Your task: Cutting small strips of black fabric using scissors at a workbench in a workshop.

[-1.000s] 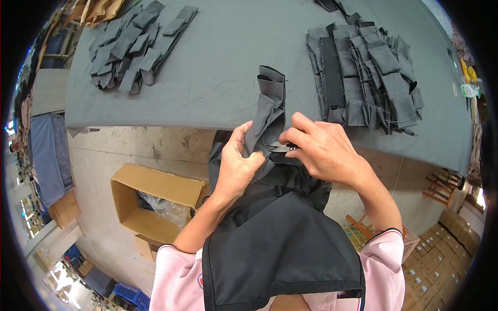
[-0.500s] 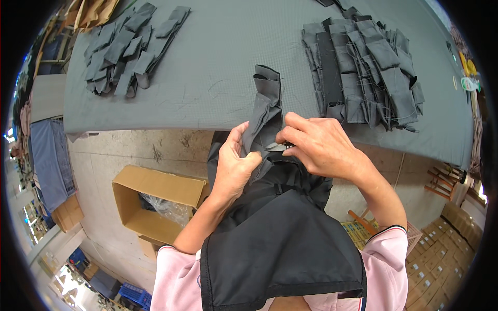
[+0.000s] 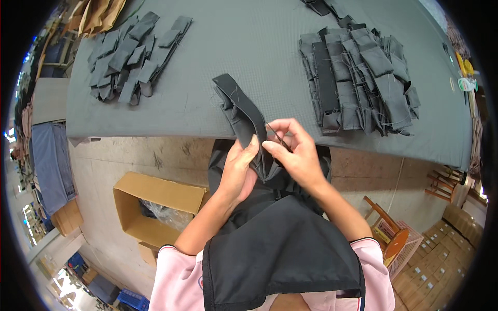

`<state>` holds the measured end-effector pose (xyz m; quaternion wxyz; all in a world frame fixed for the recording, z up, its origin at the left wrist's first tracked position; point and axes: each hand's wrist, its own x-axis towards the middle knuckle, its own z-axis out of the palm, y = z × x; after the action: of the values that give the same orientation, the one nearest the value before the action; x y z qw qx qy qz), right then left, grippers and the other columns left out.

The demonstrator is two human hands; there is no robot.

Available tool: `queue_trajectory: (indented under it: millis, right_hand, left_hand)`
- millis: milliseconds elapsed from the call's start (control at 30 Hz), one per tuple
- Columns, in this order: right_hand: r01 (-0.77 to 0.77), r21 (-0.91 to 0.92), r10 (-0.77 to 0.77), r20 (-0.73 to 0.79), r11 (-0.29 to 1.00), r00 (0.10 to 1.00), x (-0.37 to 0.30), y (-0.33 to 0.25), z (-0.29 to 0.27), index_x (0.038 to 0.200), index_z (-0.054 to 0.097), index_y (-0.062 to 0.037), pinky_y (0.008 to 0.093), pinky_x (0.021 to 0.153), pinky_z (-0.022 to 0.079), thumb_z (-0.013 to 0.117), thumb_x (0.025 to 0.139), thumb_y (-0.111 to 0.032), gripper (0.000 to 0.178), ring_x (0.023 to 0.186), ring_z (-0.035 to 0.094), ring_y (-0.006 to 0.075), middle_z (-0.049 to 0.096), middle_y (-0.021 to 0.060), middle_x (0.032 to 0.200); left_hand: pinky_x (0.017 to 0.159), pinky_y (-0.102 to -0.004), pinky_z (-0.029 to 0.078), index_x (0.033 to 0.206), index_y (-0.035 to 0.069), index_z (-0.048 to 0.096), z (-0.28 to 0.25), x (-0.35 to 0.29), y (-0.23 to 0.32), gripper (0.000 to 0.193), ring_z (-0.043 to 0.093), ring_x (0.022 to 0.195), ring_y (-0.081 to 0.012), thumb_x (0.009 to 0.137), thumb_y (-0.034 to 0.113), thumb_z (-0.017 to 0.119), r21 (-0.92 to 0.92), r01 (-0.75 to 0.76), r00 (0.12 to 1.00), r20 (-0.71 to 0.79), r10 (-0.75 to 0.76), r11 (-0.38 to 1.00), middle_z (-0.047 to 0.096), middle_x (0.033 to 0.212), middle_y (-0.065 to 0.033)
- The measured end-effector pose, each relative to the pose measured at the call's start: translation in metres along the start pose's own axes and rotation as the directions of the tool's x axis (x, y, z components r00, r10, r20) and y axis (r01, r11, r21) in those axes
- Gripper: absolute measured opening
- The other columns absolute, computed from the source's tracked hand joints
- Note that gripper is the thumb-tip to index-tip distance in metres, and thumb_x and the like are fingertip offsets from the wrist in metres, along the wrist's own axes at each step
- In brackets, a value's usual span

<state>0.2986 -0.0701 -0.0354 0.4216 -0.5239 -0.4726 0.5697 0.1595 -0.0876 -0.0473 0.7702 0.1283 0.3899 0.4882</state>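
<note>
Both hands clamp a long dark grey folded fabric piece (image 3: 244,116) at the grey table's (image 3: 249,46) near edge. The left hand (image 3: 239,168) pinches its lower part; the right hand (image 3: 293,150) also grips small thread snips (image 3: 278,137).

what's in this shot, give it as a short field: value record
left hand: grips the dark fabric piece from the left
right hand: pinches the same piece, a small thin tool between its fingers
table: grey cloth top
right pile: stacked dark pieces
left pile: smaller dark pieces
floor: open cardboard box
</note>
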Motion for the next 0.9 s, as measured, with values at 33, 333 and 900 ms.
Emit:
queue_trajectory:
  millis: [33,333,900]
  right_hand:
    - [-0.016,0.038,0.016,0.011,0.999,1.000,-0.003,0.003,0.005,0.101,0.058,0.0007,0.0206,0.062,0.043,0.068,0.078,0.000,0.025,0.071,0.050,0.0065,0.053,0.0052,0.083]
    - [0.026,-0.238,-0.025,0.005,0.971,1.000,-0.036,0.008,0.011,0.097,0.054,-0.0017,0.0238,0.058,0.048,0.070,0.079,-0.008,0.025,0.068,0.063,0.0134,0.061,0.0079,0.083]
    - [0.554,-0.736,-0.572,0.279,0.388,0.771,-0.037,-0.010,0.003,0.092,0.063,-0.0051,0.0295,0.051,0.040,0.073,0.069,-0.011,0.026,0.059,0.053,0.0192,0.051,0.0041,0.073]
  left_hand:
    - [0.095,-0.0356,0.044,0.124,-0.003,0.044,-0.001,0.000,-0.001,0.041,0.053,0.110,-0.0205,0.099,0.029,0.044,-0.043,0.025,1.000,0.007,-0.025,0.999,0.055,0.116,-0.0131]
    - [0.097,-0.0457,0.046,0.128,-0.009,0.038,-0.005,0.010,0.019,0.058,0.054,0.113,-0.0343,0.097,0.040,0.040,-0.047,-0.036,0.993,0.108,0.041,0.998,0.048,0.127,-0.0256]
    - [0.103,-0.0455,0.042,0.130,-0.011,0.036,-0.008,0.006,0.023,0.054,0.048,0.120,-0.0359,0.100,0.034,0.034,-0.229,-0.071,0.987,0.122,0.101,0.971,0.044,0.132,-0.0278]
